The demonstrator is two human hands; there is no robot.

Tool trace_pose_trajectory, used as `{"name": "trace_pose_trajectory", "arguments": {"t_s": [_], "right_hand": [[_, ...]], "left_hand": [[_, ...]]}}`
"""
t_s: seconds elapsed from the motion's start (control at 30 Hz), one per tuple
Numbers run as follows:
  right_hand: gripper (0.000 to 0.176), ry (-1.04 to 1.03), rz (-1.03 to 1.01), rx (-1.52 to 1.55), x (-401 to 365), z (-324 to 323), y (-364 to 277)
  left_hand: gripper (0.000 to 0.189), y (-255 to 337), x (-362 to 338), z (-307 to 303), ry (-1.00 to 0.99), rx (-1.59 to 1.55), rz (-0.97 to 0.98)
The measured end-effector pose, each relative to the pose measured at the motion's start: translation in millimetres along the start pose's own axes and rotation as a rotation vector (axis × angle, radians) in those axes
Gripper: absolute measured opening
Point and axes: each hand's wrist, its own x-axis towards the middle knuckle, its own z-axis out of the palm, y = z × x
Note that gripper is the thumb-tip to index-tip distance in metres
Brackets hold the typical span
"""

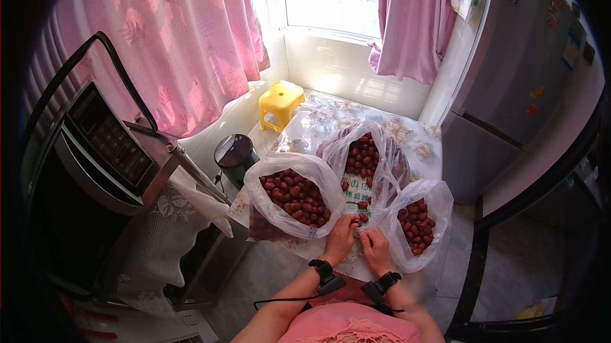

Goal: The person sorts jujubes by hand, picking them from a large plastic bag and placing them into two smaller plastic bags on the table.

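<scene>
Three clear plastic bags of red dates stand on the table: the left bag (252, 185), the back bag (389, 154) and the right bag (442, 210). Between them, at the table's near side, my two hands are close together. My left hand (342, 239) is closed, its fingertips at a red date (363, 217) which it appears to pinch. Just to the right, my right hand (376, 249) has its fingers curled closed; anything inside them is hidden. A few loose dates lie on the green-printed plastic (357, 185) in front of the back bag.
A floral cloth covers the table (420, 138). A yellow stool (280, 102) and a dark round bin (235, 157) stand beyond its left side. A microwave (108, 146) is at the left, a grey fridge (503, 88) at the right. Both wrists wear black straps with cables.
</scene>
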Motion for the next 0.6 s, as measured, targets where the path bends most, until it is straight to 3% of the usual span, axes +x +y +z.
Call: {"name": "trace_pose_trajectory", "arguments": {"t_s": [0.33, 0.6], "right_hand": [[0.009, -0.002, 0.008, 0.006, -0.1, 0.2, 0.0], [0.009, -0.005, 0.005, 0.008, 0.8, -0.7, -2.6]], "left_hand": [[0.018, -4.5, -1.7, -0.7, -0.072, -0.024, -0.065], [0.015, -8.7, -2.5, 2.5, -0.015, -0.045, -0.034]]}}
